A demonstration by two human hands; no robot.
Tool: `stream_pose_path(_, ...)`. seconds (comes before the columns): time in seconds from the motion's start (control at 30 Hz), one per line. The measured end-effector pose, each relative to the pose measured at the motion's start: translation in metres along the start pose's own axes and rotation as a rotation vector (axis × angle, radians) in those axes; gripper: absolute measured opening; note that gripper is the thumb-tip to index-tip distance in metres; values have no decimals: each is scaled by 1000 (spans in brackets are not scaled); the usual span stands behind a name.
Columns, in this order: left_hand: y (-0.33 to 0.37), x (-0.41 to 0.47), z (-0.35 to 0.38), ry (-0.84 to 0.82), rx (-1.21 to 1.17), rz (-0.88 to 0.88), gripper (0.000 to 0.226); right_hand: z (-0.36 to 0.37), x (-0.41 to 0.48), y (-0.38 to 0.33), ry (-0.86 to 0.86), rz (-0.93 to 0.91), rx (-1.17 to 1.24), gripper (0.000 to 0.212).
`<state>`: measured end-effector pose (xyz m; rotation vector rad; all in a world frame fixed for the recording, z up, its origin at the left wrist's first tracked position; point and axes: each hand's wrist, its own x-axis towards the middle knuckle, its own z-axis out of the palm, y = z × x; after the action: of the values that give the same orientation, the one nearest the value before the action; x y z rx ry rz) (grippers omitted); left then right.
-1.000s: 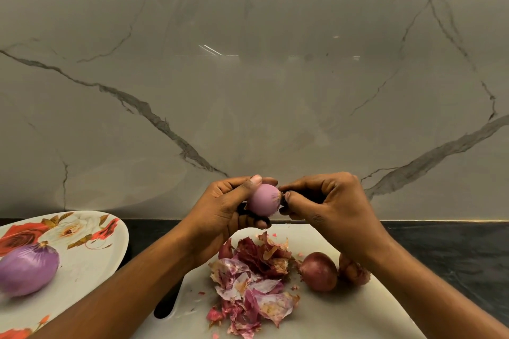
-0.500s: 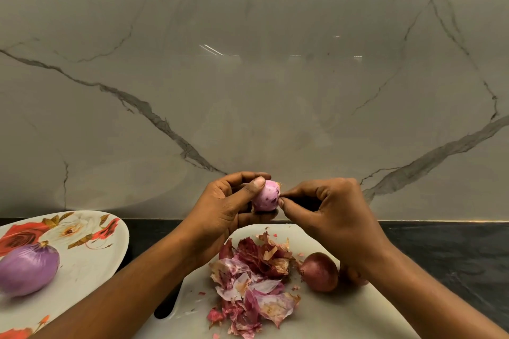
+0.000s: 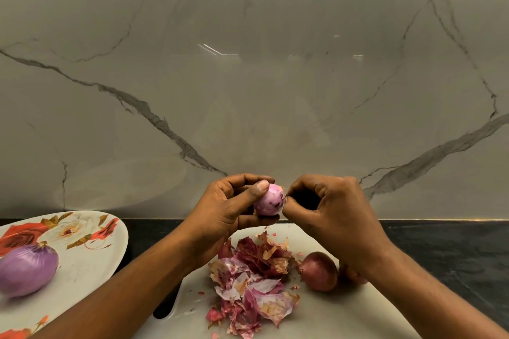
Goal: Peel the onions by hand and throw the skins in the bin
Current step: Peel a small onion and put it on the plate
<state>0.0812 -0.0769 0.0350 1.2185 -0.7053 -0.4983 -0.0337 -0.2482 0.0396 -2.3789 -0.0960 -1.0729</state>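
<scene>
Marble backsplash [image 3: 248, 91] behind, dark tabletop [image 3: 440, 245] below; left hand [image 3: 228, 209] grips small onion [image 3: 268, 199] above white board [image 3: 344, 319]; right hand [image 3: 330, 217] pinches its root end. Step: likely stripping last scraps; next needs a fine pull. Skins [image 3: 253, 281] at 6 o'clock, unpeeled onion [image 3: 319, 271] at 5, plate [image 3: 82, 270] at 8; open room at 3; bin unseen.

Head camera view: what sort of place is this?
Probably a home kitchen counter: a marble-look wall behind a dark worktop, a white cutting board piled with onion skins, and a flowered plate.
</scene>
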Motion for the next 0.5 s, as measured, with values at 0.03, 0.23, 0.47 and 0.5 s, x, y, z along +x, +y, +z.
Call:
stream_pose_path(0.03,0,0,0,-1,-3,-2,35,0,0,0,7,3,-2,19)
stream_pose_path(0.23,2,-1,-1,-1,-39,-24,35,-2,1,-1,41,26,-15,19)
stream_pose_path(0.47,3,-1,-1,-18,-91,-67,32,-4,2,0,77,60,-49,10)
stream_pose_path(0.5,3,-1,-2,-16,-109,-75,33,-4,3,1,78,73,-50,11)
